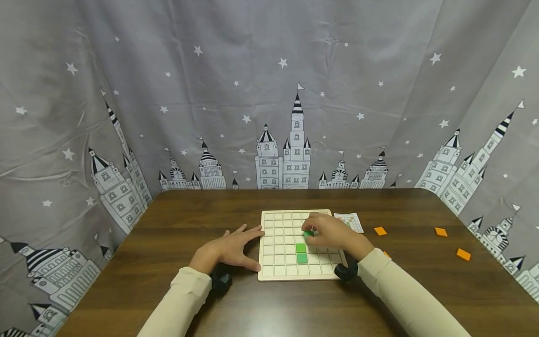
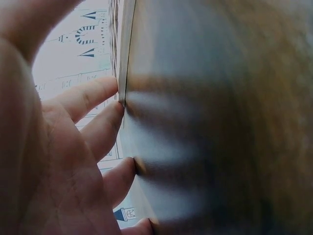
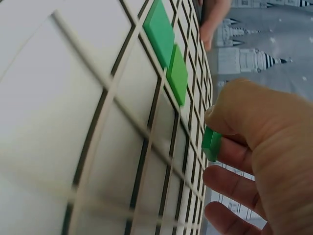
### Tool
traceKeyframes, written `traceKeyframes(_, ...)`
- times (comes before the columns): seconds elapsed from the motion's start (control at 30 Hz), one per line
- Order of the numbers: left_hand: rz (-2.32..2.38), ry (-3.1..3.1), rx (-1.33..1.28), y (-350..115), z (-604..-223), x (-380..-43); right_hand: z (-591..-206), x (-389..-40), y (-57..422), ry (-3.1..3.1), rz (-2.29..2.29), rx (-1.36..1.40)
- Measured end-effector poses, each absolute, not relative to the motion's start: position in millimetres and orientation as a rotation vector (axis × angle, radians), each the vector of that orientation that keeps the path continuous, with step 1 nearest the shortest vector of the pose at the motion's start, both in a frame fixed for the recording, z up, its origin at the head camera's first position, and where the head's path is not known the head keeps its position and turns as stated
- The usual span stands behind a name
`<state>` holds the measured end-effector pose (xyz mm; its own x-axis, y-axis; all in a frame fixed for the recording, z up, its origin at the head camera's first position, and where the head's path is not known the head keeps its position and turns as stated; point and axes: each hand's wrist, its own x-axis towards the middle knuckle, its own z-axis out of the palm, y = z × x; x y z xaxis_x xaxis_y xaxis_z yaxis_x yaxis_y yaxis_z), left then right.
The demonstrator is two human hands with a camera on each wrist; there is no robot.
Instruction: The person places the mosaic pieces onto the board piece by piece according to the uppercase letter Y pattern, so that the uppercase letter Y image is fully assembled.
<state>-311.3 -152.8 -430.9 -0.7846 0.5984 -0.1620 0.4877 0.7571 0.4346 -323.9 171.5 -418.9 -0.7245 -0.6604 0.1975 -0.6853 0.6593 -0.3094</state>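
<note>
Head view: right hand (image 1: 332, 230) pinches green tile (image 1: 309, 233) over grid board (image 1: 279, 234) on bench (image 1: 189, 210); left hand (image 1: 231, 246), spread, touches board's left edge. Left wrist view: fingers (image 2: 102, 132) apart, tips at bench and board edge. Right wrist view: tile glossy, straight-edged, between thumb and index finger; longer visible side runs vertically in view.

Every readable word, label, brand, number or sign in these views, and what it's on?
None readable.
Small card: printed coloured grid; any text too small to read.
Curtain: printed castles and stars, no lettering visible.
Grid board, green tiles, orange tiles: no markings visible.
</note>
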Motion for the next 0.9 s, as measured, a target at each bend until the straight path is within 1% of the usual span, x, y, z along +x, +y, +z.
traceKeyframes(0.37,0.534,2.654,0.843,-153.6,-427.8,-309.3,-418.1,-326.6,146.8,-2.819,0.549,1.208)
traceKeyframes(0.9,0.549,2.652,0.859,-153.4,-430.5,-311.5,-423.1,-329.7,144.8,-2.873,0.534,1.200)
